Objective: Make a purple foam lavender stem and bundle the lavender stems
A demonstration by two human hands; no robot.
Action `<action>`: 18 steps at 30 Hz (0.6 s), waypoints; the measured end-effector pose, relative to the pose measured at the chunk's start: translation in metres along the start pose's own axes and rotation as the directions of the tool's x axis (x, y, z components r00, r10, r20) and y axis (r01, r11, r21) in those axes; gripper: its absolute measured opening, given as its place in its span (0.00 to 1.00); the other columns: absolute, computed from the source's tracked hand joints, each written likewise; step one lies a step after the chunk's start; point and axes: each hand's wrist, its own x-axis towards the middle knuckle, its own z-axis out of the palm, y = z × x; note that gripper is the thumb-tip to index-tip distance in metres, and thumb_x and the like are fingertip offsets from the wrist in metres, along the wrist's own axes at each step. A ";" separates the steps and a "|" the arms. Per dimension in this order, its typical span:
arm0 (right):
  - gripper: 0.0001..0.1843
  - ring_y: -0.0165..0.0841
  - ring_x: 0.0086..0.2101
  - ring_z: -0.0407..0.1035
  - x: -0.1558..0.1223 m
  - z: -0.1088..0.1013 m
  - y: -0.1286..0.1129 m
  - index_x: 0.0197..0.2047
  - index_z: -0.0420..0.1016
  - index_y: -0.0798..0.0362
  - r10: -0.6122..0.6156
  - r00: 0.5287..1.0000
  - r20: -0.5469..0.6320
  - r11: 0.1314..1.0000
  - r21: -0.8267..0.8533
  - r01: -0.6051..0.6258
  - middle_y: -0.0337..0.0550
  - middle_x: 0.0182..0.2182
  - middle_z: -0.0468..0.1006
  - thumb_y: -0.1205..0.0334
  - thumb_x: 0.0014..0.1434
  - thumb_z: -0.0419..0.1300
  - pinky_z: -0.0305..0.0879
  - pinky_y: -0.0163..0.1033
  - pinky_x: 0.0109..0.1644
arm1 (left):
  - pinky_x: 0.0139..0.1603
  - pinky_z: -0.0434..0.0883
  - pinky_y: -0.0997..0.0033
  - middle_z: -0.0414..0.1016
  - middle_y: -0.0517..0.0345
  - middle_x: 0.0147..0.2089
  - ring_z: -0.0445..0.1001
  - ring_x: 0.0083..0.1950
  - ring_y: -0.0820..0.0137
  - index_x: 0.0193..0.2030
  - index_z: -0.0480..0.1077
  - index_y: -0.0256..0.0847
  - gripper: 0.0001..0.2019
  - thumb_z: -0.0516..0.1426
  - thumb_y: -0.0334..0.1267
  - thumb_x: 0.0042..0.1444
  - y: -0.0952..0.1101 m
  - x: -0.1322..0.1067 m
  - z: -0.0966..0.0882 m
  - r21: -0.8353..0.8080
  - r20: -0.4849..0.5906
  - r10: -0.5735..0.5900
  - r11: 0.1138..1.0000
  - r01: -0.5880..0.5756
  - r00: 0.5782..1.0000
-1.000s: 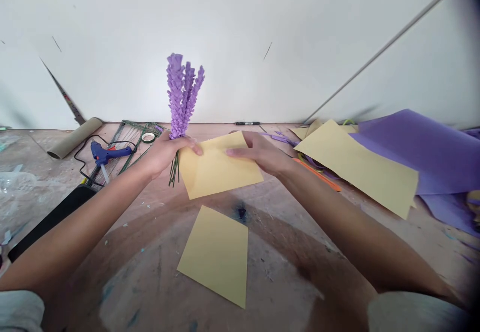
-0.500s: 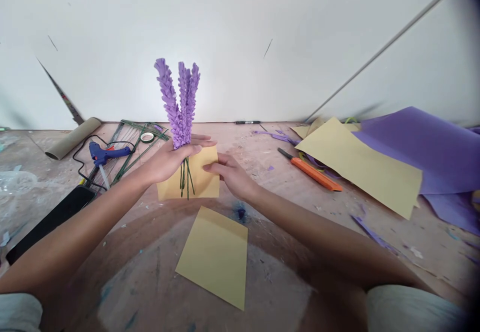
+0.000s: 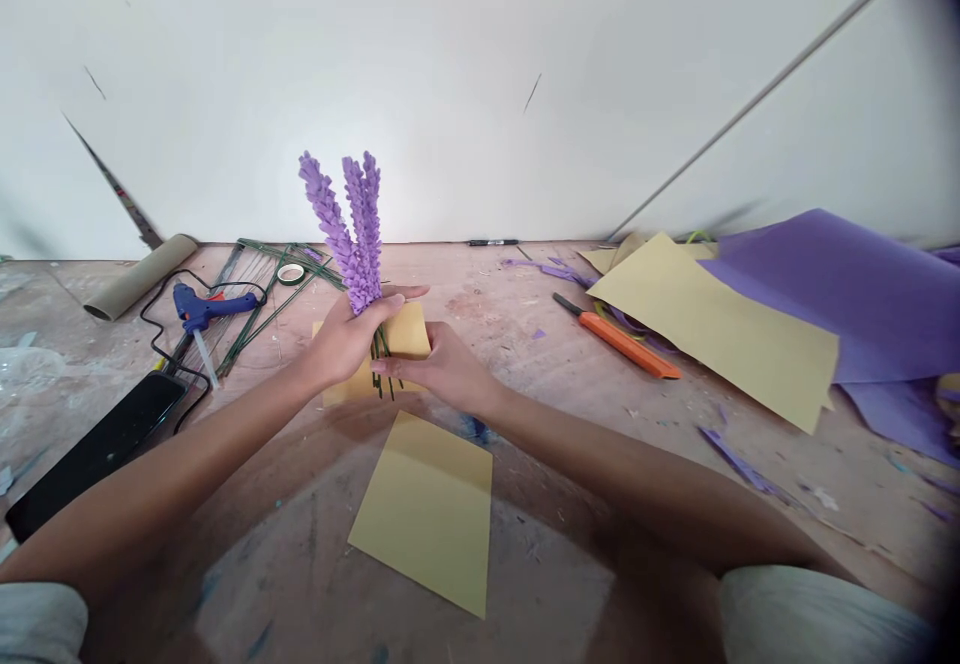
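My left hand (image 3: 346, 338) grips a bunch of purple paper lavender stems (image 3: 347, 225) upright by their green wires, with a small yellow paper sheet (image 3: 405, 336) held behind them. My right hand (image 3: 435, 369) pinches the lower edge of that sheet and the wire ends, fingers closed. A second yellow sheet (image 3: 426, 510) lies flat on the table just below both hands.
A blue glue gun (image 3: 201, 310), green wires (image 3: 259, 284), a tape roll (image 3: 291, 273) and a cardboard tube (image 3: 139, 277) lie at the left, a black phone (image 3: 90, 456) nearer. An orange cutter (image 3: 621, 338), a large yellow sheet (image 3: 720, 338) and purple paper (image 3: 855, 294) lie right.
The yellow sheet moved left behind the stems. My right hand slid left to meet my left hand, uncovering the orange cutter. The flower bunch dropped lower and tilted left.
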 end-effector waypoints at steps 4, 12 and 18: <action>0.16 0.32 0.30 0.67 -0.002 -0.001 0.002 0.27 0.74 0.54 -0.022 1.000 -0.011 1.000 -0.012 0.022 0.35 0.25 0.73 0.55 0.45 0.75 0.63 0.38 0.38 | 0.65 0.67 0.62 0.81 0.51 0.59 0.75 0.62 0.57 0.52 0.81 0.36 0.20 0.53 0.45 0.64 0.002 -0.002 0.001 0.029 0.018 -0.027 0.999 0.026 0.999; 0.18 0.36 0.40 0.73 -0.003 -0.007 0.005 0.39 0.79 0.53 -0.049 0.998 0.047 0.998 0.026 0.048 0.40 0.37 0.80 0.52 0.49 0.73 0.69 0.42 0.48 | 0.52 0.70 0.63 0.83 0.57 0.40 0.77 0.47 0.58 0.38 0.80 0.39 0.16 0.57 0.48 0.62 0.003 0.004 -0.016 0.163 0.050 -0.102 0.982 0.093 0.993; 0.25 0.38 0.39 0.76 -0.011 -0.014 0.006 0.40 0.79 0.55 0.023 0.994 0.106 0.999 -0.026 -0.021 0.43 0.37 0.82 0.45 0.47 0.74 0.72 0.42 0.44 | 0.40 0.64 0.66 0.68 0.64 0.26 0.68 0.35 0.65 0.27 0.69 0.41 0.13 0.57 0.45 0.60 -0.002 -0.008 -0.009 0.226 0.022 -0.131 0.966 0.123 0.991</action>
